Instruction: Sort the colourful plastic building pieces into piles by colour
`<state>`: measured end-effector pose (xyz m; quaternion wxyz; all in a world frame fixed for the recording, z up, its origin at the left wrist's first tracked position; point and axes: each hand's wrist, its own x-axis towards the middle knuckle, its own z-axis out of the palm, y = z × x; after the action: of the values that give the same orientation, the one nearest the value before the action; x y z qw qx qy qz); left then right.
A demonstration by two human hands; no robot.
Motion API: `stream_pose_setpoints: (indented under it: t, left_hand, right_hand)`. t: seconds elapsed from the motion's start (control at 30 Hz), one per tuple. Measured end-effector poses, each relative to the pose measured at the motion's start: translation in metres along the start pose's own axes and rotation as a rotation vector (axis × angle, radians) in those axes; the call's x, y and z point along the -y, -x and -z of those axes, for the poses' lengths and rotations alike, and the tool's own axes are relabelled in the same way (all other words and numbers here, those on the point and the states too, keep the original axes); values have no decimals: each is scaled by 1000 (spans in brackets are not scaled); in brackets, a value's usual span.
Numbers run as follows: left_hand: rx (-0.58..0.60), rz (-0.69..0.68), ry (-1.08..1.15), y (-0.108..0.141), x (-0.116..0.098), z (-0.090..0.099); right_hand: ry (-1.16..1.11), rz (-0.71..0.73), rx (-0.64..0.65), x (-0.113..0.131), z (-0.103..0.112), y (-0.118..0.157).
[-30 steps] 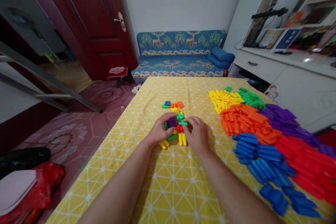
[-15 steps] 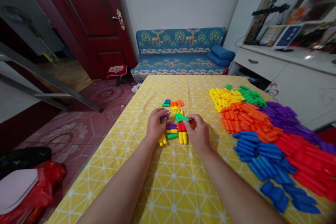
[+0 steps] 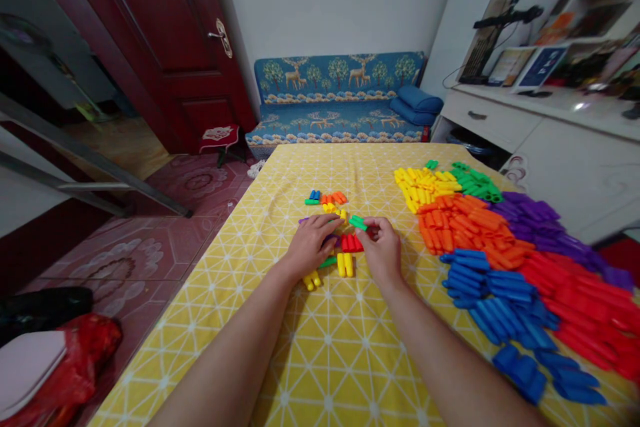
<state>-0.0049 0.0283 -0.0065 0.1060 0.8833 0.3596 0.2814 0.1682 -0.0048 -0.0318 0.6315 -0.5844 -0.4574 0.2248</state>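
My right hand (image 3: 384,250) is closed in a pinch on a green tube block (image 3: 357,221), held just above the table. Red tube blocks (image 3: 351,243) lie beneath its fingertips. My left hand (image 3: 313,243) reaches over the layout with fingers stretched out and thumb apart, partly covering purple blocks. Yellow blocks (image 3: 335,211) sit just beyond its fingertips. Closer to me are a yellow pair (image 3: 345,265), a green block (image 3: 327,261) and another yellow pair (image 3: 311,279). Orange blocks (image 3: 333,198) and a small blue pair (image 3: 315,195) are at the layout's far end.
Sorted piles of yellow (image 3: 425,185), green (image 3: 476,181), orange (image 3: 473,230), purple (image 3: 533,217), blue (image 3: 495,293) and red (image 3: 585,307) blocks cover the table's right side. A yellow patterned cloth (image 3: 240,347) covers the table. A blue sofa (image 3: 325,120) stands behind it.
My left hand has shifted right across the layout, its fingers now over the middle. My right hand has drawn the green block slightly right, away from the blocks below. The view has shifted slightly.
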Motion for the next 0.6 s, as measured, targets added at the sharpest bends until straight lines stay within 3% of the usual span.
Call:
stream_pose_setpoints:
  t: [0.13, 0.33, 0.6]
  left_hand:
    - [-26, 5, 9, -2, 1, -5]
    - [-198, 80, 145, 1, 1, -11]
    - [-186, 120, 140, 2, 4, -11]
  right_hand:
    - [21, 55, 18, 1, 0, 1]
    - [5, 103, 44, 4, -1, 3]
    - [27, 138, 108, 7, 2, 3]
